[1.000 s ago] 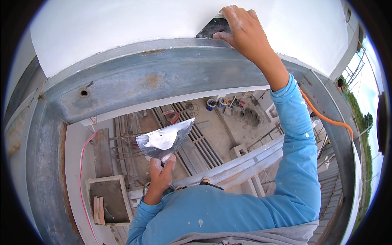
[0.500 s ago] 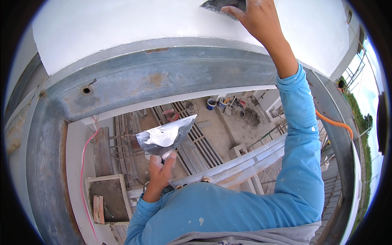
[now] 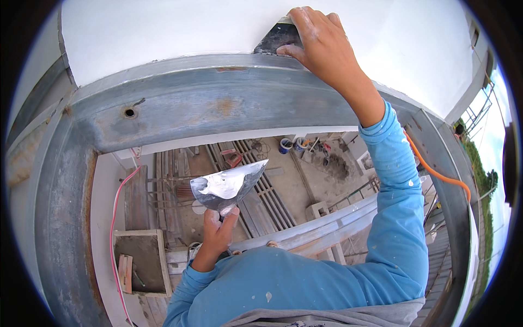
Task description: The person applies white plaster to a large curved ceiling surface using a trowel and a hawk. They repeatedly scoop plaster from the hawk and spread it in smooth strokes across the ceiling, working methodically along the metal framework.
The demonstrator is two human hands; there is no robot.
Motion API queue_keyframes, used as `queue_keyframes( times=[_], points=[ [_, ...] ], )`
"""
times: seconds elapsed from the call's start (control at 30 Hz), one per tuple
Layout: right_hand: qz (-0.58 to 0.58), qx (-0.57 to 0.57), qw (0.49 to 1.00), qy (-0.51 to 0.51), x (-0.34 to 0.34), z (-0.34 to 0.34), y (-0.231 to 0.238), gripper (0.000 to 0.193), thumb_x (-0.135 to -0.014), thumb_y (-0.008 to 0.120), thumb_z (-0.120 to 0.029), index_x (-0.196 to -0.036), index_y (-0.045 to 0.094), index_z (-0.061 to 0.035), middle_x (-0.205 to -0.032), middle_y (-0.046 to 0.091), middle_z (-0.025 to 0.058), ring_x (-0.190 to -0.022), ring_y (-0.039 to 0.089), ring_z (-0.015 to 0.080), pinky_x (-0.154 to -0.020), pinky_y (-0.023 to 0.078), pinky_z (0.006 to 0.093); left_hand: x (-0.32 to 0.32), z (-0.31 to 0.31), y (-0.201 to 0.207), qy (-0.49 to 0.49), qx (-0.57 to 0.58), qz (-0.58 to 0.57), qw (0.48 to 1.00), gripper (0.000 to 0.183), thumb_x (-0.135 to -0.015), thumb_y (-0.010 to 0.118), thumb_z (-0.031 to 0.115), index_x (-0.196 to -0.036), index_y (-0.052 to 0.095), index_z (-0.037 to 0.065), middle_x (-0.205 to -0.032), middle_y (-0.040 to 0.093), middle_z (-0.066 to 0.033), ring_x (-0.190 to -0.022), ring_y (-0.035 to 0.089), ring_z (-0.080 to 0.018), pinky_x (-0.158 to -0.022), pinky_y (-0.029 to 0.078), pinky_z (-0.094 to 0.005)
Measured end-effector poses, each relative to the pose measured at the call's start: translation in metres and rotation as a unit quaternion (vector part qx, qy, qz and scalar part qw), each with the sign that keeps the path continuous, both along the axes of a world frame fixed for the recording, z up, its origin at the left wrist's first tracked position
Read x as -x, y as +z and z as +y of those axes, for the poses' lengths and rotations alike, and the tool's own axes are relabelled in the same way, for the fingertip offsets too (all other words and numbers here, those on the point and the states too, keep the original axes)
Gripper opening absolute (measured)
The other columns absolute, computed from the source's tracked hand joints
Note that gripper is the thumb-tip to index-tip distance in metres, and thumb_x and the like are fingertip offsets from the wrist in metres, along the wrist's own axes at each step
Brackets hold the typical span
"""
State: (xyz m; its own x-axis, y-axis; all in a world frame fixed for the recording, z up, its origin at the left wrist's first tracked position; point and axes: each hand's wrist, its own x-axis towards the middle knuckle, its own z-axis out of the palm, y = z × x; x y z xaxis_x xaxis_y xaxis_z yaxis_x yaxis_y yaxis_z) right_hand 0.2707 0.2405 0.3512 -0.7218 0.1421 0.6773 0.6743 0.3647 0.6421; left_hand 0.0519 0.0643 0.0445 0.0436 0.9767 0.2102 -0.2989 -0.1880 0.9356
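Note:
My left hand (image 3: 219, 231) grips the handle of a wide putty knife (image 3: 239, 192) in front of my body. White putty (image 3: 222, 186) is heaped across its metal blade, which tilts up to the right. Up against the white wall (image 3: 163, 27), my right hand (image 3: 321, 46) holds a dark, flat scraper blade (image 3: 279, 39), thumb on its near face and fingers over its top. The lower edge of that scraper meets the wall's bottom, right by the grey steel beam (image 3: 180, 101). White smears mark the fingers of both hands.
Far below lie long metal bars (image 3: 275, 199), buckets (image 3: 285, 145) and a concrete-edged box (image 3: 139, 261). A pink hose (image 3: 114, 223) hangs at the left, and an orange hose (image 3: 430, 169) runs beside my right arm. Steel members frame the opening around me.
My right hand has come down and slightly left along the wall, bringing the scraper to the beam's top edge. The view has shifted a little; my left hand still holds the putty knife.

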Motion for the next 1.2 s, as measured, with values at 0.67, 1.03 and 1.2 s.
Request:
queue_keyframes(
  times=[0.67, 1.03, 1.2],
  points=[
    [0.115, 0.053, 0.992, -0.022, -0.003, -0.023, 0.019, 0.056, -0.067, 0.087, -0.027, -0.107, 0.054, -0.0031, -0.094, 0.060, 0.0163, -0.091, 0.059, 0.0348, -0.080, 0.041, 0.0445, 0.000, 0.007, -0.005, -0.020, 0.029, -0.025, 0.999, 0.020, -0.095, 0.061, 0.009, -0.111, 0.057, -0.001, -0.084, 0.057, 0.0003, -0.069, 0.047, -0.0061, -0.058, 0.038, -0.0241],
    [0.032, -0.018, 0.998, -0.047, -0.074, 0.003, 0.001, 0.058, -0.071, 0.083, -0.038, -0.112, 0.055, -0.0090, -0.099, 0.063, 0.0088, -0.093, 0.060, 0.0259, -0.078, 0.039, 0.0403, 0.002, 0.009, -0.010, -0.014, 0.041, -0.001, 0.999, 0.009, -0.095, 0.058, 0.011, -0.094, 0.057, 0.002, -0.069, 0.052, 0.0011, -0.060, 0.045, -0.0063, -0.054, 0.035, -0.0248],
    [0.024, -0.003, 0.998, -0.057, -0.069, 0.005, -0.005, 0.058, -0.071, 0.082, -0.039, -0.113, 0.056, -0.0087, -0.103, 0.063, 0.0101, -0.095, 0.060, 0.0264, -0.080, 0.039, 0.0403, -0.007, 0.011, 0.001, 0.002, 0.039, -0.014, 0.999, 0.011, -0.095, 0.059, 0.012, -0.089, 0.057, 0.002, -0.069, 0.053, 0.0008, -0.060, 0.046, -0.0066, -0.054, 0.036, -0.0247]
  ],
)
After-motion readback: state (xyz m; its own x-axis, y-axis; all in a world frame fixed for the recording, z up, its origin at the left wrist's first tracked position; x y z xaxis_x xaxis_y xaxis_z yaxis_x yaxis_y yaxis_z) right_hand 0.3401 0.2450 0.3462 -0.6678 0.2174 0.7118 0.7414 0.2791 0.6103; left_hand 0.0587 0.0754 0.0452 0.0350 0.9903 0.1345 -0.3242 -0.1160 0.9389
